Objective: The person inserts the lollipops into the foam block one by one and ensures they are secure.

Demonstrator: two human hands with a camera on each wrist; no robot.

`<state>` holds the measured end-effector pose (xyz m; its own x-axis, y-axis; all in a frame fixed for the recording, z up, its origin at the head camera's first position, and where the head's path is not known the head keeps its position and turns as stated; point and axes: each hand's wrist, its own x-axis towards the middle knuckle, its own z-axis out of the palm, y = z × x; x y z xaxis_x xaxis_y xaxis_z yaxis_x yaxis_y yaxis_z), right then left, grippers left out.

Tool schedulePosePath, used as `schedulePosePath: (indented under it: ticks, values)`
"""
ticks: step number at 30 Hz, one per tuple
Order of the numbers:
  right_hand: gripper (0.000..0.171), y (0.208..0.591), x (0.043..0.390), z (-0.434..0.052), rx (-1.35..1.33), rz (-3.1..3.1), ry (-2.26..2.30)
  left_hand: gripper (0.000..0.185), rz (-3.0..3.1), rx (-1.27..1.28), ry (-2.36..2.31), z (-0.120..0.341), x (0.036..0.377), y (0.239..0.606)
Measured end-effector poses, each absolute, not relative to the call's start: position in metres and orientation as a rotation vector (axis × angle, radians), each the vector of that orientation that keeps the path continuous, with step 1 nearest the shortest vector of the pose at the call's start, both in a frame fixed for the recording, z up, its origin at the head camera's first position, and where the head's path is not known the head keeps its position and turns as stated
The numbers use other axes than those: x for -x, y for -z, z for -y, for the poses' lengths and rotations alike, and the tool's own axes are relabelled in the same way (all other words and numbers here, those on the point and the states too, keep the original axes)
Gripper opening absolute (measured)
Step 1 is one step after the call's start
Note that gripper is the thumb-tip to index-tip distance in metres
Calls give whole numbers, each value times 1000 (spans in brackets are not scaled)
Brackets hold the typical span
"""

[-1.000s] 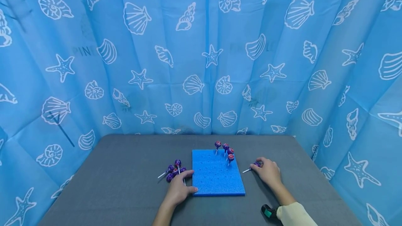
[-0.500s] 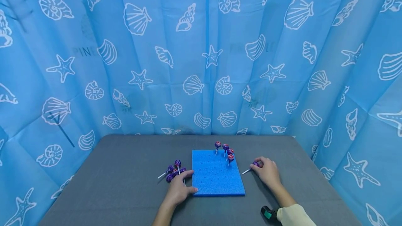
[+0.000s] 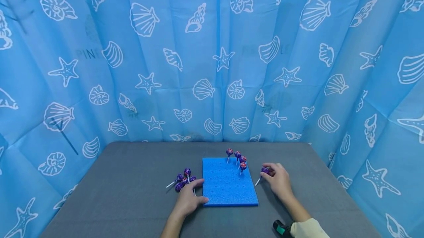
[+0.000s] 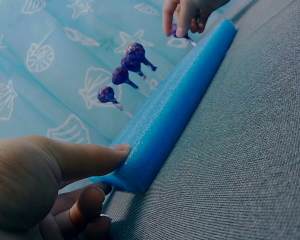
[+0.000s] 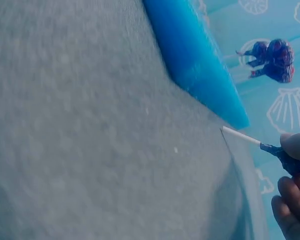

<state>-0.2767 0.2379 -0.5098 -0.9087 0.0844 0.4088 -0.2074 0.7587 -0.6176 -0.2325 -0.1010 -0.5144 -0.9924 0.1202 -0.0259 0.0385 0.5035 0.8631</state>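
A blue foam board [image 3: 225,190] lies flat on the grey table. Several purple-wrapped lollipops [image 3: 243,166] stand upright by their sticks near its far right corner. My left hand [image 3: 188,201] grips the board's near left edge; in the left wrist view the thumb lies on top, the other fingers curled at the side. Just right of the board, my right hand [image 3: 278,181] pinches a lollipop [image 3: 265,171] by its wrapped head. The white stick [image 5: 242,136] of that lollipop points down and left toward the board, apart from it.
Several loose lollipops [image 3: 180,184] lie in a pile left of the board, partly hidden behind the left hand. A black strap with a green patch [image 3: 281,227] is by the right sleeve. A blue shell-print curtain [image 3: 185,65] hangs behind the table.
My right hand has moved left toward the board with the lollipop, whose stick has tipped to point more steeply downward. The left hand and board have stayed put.
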Motion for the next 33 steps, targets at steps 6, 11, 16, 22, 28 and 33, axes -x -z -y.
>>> schedulePosePath:
  ticks: [6, 11, 16, 22, 28, 33]
  values:
    - [30, 507, 274, -229, -129, 2473, -975, 60, -2655, -128, -1516, 101, 233, 513]
    - [34, 504, 272, -224, -162, 2395, -984, 61, -2648, -129, -1523, 101, 234, 513]
    - [34, 502, 269, -219, -198, 2308, -1024, 62, -2643, -140, -1528, 101, 234, 514]
    - [30, 498, 266, -208, -239, 2241, -1031, 62, -2655, -151, -1530, 102, 233, 514]
    - [30, 496, 262, -197, -302, 2206, -1022, 62, -2650, -139, -1525, 102, 233, 514]
    - [30, 499, 262, -192, -311, 2190, -1024, 62, -2647, -138, -1528, 101, 232, 514]
